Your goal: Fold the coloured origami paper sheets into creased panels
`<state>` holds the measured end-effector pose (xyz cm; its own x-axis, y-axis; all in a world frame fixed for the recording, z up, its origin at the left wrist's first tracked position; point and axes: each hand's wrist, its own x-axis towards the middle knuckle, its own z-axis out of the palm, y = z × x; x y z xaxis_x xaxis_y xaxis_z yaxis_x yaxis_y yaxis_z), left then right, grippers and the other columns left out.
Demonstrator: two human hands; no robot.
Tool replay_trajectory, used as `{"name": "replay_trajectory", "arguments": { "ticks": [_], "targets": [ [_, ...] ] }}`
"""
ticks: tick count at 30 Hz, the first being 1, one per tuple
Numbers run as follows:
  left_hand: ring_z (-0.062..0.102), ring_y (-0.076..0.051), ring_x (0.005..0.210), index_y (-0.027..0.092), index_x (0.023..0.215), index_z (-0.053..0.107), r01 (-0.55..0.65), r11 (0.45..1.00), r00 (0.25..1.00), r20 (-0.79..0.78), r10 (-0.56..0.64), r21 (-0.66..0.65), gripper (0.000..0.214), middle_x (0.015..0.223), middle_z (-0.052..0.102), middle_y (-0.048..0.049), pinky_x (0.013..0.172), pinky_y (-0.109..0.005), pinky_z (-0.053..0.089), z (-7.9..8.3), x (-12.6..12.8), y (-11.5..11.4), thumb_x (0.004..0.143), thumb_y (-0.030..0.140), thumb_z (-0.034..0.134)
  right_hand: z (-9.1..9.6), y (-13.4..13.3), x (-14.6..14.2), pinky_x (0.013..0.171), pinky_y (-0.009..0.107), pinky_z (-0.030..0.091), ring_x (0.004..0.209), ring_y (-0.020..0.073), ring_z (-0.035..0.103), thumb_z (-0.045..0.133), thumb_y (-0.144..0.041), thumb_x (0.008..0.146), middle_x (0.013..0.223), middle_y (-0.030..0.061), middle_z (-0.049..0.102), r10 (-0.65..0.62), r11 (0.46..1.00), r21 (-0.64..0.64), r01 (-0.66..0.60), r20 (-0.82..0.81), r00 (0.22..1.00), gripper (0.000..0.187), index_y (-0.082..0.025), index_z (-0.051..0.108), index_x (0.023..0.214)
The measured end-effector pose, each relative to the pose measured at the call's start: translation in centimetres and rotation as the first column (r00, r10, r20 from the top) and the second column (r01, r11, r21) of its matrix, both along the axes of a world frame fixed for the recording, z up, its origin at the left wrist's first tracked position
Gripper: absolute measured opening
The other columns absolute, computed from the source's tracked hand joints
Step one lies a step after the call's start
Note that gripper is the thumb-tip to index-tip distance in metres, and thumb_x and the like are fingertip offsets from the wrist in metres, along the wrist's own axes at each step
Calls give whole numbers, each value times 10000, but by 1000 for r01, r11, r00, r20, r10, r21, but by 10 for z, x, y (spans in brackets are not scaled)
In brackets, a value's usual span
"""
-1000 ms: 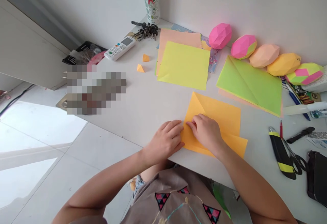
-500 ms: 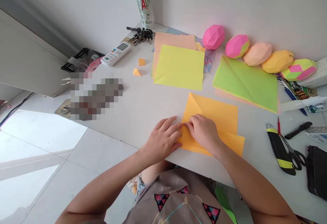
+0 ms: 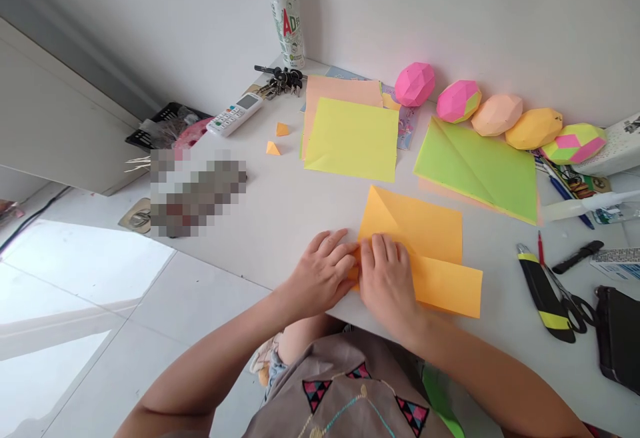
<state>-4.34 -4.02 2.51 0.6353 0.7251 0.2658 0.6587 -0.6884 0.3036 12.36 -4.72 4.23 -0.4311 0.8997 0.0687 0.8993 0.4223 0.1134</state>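
Head view: both hands rest on an orange sheet [image 3: 425, 231] that lies flat at the near edge of the white worktop [image 3: 280, 205]. The left hand [image 3: 325, 271] covers the sheet's left corner, and the right hand [image 3: 385, 278] lies just beside it. The fingers [image 3: 380, 251] of both are stretched out side by side, pressing down on a fold and clasping nothing.

Behind the sheet lie a yellow sheet [image 3: 353, 141] and a folded green sheet [image 3: 480, 168], both apart from it. A row of paper solids [image 3: 497, 115] stands along the wall. To the right lie a black and yellow knife [image 3: 545, 295] touching a pair of scissors [image 3: 570, 301], with a glue tube [image 3: 585, 205] farther back. Two small orange scraps [image 3: 273, 149], a remote [image 3: 235, 115], keys [image 3: 280, 79] and a bottle [image 3: 286, 15] sit at far left.

Bare worktop lies left of the hands and between the orange sheet and the knife. The near edge runs right under both wrists.
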Motion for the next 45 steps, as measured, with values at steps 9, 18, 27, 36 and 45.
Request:
{"name": "replay_trajectory", "arguments": {
  "ticks": [9, 18, 27, 36, 45],
  "targets": [
    [443, -337, 1266, 160, 913, 577, 10, 1000, 1000, 4, -10, 29, 116, 1206, 614, -96, 1009, -528, 386, 2, -1, 0, 894, 260, 521, -9, -15, 6, 1095, 599, 208, 1302, 363, 380, 392, -161, 901, 1392, 227, 471, 12, 999, -50, -10, 28, 1000, 445, -31, 536, 1302],
    [421, -332, 1289, 178, 929, 574, 17, 1000, 998, -68, -16, 21, 123, 1235, 595, -87, 1015, -528, 375, 3, -1, -1, 907, 274, 501, -12, -18, 12, 1082, 619, 234, 1314, 361, 367, 414, -138, 866, 1405, 241, 452, 20, 999, -28, -19, 38, 999, 443, -2, 565, 1260],
    [524, -352, 1149, 163, 750, 542, 98, 975, 980, -187, -61, 198, 169, 1011, 611, -129, 819, -449, 504, 3, 19, 1, 895, 218, 476, 8, -38, 37, 1054, 541, 355, 1222, 298, 478, 529, -156, 887, 1257, 182, 572, 44, 971, 239, 14, -237, 970, 271, -109, 612, 1141],
    [531, -340, 1168, 165, 693, 529, 149, 967, 966, -239, -97, 209, 278, 834, 568, -106, 791, -393, 523, 1, 26, -9, 937, 199, 400, -12, -84, 131, 614, 299, 523, 713, 164, 588, 537, -359, 909, 862, 71, 659, -451, 781, -40, 623, -727, 518, 332, -157, 550, 1172],
    [564, -257, 710, 141, 881, 634, 304, 898, 866, -484, -123, 317, 274, 724, 542, -86, 584, -366, 442, 9, 48, 3, 933, 281, 404, -19, -82, 131, 546, 251, 470, 554, 119, 534, 502, -258, 918, 676, 5, 628, -432, 827, -71, 558, -715, 550, 190, -157, 629, 1017]
  ]
}}
